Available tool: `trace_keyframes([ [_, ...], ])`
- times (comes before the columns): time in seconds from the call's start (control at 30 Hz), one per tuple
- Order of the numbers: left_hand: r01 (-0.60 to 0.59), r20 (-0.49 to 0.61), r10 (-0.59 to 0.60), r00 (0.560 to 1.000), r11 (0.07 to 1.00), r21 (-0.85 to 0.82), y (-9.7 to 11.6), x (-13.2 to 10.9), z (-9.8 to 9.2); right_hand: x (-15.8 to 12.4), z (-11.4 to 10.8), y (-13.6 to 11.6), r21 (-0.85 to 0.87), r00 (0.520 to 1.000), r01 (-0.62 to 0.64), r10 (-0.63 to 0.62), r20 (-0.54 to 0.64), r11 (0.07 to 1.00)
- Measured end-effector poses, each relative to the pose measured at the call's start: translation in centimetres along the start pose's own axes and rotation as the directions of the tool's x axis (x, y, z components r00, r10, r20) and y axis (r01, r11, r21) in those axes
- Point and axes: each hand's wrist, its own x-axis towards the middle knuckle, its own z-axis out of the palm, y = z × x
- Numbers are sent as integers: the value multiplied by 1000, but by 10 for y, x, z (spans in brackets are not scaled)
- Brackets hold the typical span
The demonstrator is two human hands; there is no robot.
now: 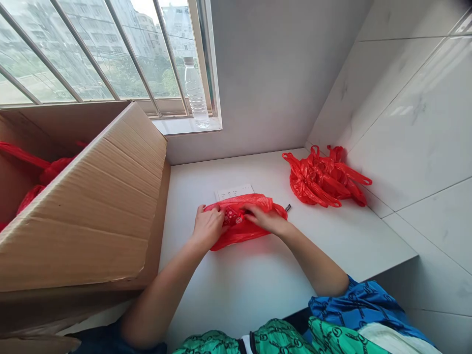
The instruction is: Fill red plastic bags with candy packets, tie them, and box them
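A red plastic bag [241, 234] lies on the white table [221, 290], a patterned item [231, 215] showing inside. The left hand [210, 226] curls fingers over the bag's left end, the right hand [264, 219] over its right; I can't see whether they pinch. The bag looks light, soft, slippery; I'd grasp gathered folds.
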Motion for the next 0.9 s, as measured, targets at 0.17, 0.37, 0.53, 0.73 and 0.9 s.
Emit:
trace_keyframes([
  [0.17, 10, 61, -12, 998, 1000, 25, -11, -1, 7, -5, -3, 4, -4, 993, -15, 16, 119, 1000],
  [0.37, 16, -19, -18, 1000, 994, -107, -13, 1, 6, -6, -16, 1, -62, 980, -72, 82, 179, 995],
  [0.53, 9, -6, -9, 1000, 993, -117, -10, -1, 1, -7, -28, -11, 36, 976, -90, 81, 202, 995],
  [0.73, -14, -7, 12, 1000, 874, -486, 4, -6, -25, -6, -32, -27, 373, 974, -123, 41, 222, 919],
  [0.9, 61, 39, -49, 998, 679, -732, 7, -6, -33, -6, -31, -27, 458, 973, -96, -13, 229, 884],
])
